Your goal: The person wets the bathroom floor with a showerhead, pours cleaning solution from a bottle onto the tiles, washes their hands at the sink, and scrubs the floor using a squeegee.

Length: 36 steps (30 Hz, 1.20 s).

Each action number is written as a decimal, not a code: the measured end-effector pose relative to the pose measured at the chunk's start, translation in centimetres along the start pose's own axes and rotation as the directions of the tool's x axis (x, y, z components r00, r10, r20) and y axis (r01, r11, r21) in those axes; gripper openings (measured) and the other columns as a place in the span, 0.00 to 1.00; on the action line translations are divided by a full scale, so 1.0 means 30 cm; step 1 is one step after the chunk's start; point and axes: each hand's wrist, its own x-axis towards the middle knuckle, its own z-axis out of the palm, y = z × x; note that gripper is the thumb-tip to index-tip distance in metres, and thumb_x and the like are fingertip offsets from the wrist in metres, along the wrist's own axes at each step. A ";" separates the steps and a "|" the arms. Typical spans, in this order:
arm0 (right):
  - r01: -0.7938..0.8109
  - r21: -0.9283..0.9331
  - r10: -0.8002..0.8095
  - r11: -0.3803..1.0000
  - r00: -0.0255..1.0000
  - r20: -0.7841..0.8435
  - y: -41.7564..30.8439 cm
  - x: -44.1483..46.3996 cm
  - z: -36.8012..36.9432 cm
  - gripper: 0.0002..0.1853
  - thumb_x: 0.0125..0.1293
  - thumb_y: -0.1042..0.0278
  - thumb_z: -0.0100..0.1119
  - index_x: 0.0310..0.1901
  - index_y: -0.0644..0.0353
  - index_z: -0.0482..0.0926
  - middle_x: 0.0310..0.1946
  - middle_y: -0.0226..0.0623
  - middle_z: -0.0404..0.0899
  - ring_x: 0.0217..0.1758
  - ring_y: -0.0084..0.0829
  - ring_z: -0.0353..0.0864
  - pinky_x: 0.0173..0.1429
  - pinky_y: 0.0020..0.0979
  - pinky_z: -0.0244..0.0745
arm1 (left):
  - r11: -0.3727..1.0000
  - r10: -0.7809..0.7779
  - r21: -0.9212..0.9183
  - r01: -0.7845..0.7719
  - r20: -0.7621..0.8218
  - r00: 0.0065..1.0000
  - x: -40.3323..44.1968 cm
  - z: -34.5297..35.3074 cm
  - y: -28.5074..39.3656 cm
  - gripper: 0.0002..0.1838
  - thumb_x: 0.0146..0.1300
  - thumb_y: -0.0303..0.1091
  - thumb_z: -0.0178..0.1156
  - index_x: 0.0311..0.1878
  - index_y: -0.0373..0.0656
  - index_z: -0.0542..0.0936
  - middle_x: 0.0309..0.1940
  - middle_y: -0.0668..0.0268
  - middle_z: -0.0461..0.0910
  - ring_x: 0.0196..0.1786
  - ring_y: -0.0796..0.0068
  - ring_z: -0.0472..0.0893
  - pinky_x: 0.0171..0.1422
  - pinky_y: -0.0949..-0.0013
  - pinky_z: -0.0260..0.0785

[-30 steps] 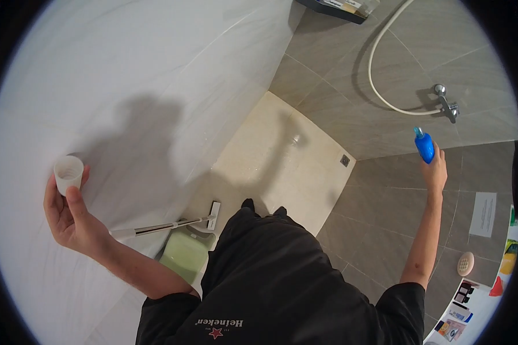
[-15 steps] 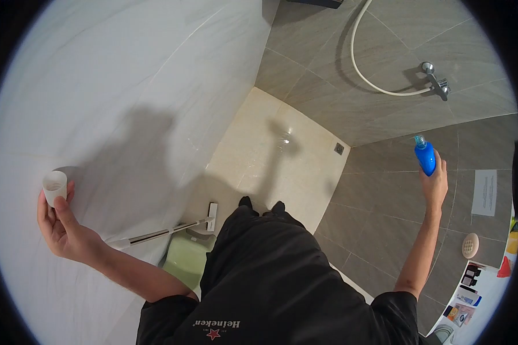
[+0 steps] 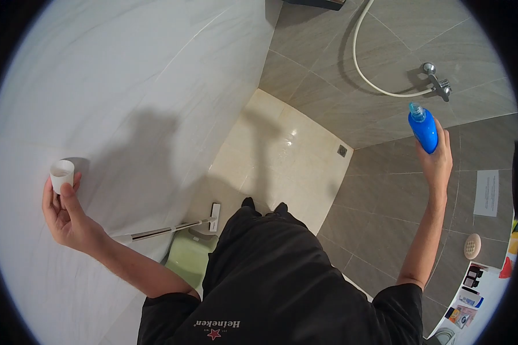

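Observation:
My left hand [image 3: 68,217] is closed around a small white cup [image 3: 63,177], its open mouth facing up, in front of the pale marbled wall. Out to the right, my right hand [image 3: 437,158] grips a blue bottle [image 3: 424,131] by its lower part. The bottle leans a little, with its clear light-blue neck [image 3: 416,110] uppermost. Both hands are raised and far apart, on either side of my body.
Below lies a beige tiled floor [image 3: 270,149] with a drain [image 3: 342,150]. A green stool [image 3: 188,256] and a squeegee [image 3: 214,217] stand at lower left. A shower tap [image 3: 441,88] with a white hose is on the grey wall. Toiletries fill a white shelf [image 3: 484,293] at right.
My right hand has lifted the blue bottle upward in the view. The left hand with the white cup has risen slightly and shifted a bit to the right.

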 end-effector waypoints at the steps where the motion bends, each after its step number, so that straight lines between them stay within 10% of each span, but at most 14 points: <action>1: 0.025 0.054 -0.024 0.998 1.000 -0.019 -0.011 0.004 0.001 0.33 0.55 0.68 0.69 0.64 0.47 0.72 0.51 0.35 0.77 0.49 0.39 0.83 0.51 0.37 0.79 | 1.000 0.001 -0.003 -0.001 0.002 1.000 0.001 -0.001 -0.002 0.19 0.67 0.31 0.62 0.54 0.26 0.75 0.44 0.50 0.82 0.42 0.64 0.85 0.53 0.67 0.78; 19: 0.249 0.084 -0.254 0.965 0.965 0.060 -0.179 -0.017 0.068 0.37 0.46 0.73 0.72 0.62 0.47 0.73 0.50 0.33 0.77 0.52 0.38 0.80 0.53 0.39 0.78 | 1.000 -0.017 -0.012 0.017 0.019 1.000 -0.001 0.006 0.009 0.17 0.67 0.28 0.61 0.54 0.25 0.75 0.43 0.51 0.82 0.42 0.66 0.85 0.52 0.67 0.79; 27: -0.040 0.643 -0.034 0.765 0.994 0.103 -0.252 0.054 -0.010 0.32 0.52 0.71 0.71 0.60 0.62 0.73 0.50 0.42 0.80 0.52 0.34 0.80 0.55 0.34 0.74 | 0.997 -0.050 -0.057 0.053 0.040 0.998 0.004 0.002 0.008 0.16 0.67 0.27 0.60 0.54 0.27 0.75 0.42 0.54 0.82 0.41 0.69 0.83 0.49 0.67 0.79; 32: 0.279 0.544 -0.232 0.791 0.960 -0.155 -0.320 0.117 -0.095 0.34 0.49 0.73 0.72 0.61 0.57 0.73 0.49 0.41 0.79 0.52 0.37 0.81 0.55 0.35 0.75 | 0.961 -0.043 -0.243 0.134 0.346 0.937 -0.056 0.089 0.037 0.18 0.67 0.34 0.58 0.55 0.30 0.75 0.44 0.57 0.80 0.39 0.74 0.81 0.43 0.69 0.77; 36: 0.321 0.493 -0.323 0.809 0.943 -0.085 -0.346 0.111 -0.064 0.36 0.47 0.72 0.72 0.62 0.54 0.73 0.46 0.40 0.77 0.49 0.43 0.81 0.52 0.37 0.76 | 0.758 0.050 -0.415 0.504 0.806 0.590 -0.234 0.225 0.135 0.31 0.59 0.30 0.65 0.65 0.36 0.68 0.39 0.65 0.80 0.41 0.80 0.79 0.47 0.73 0.72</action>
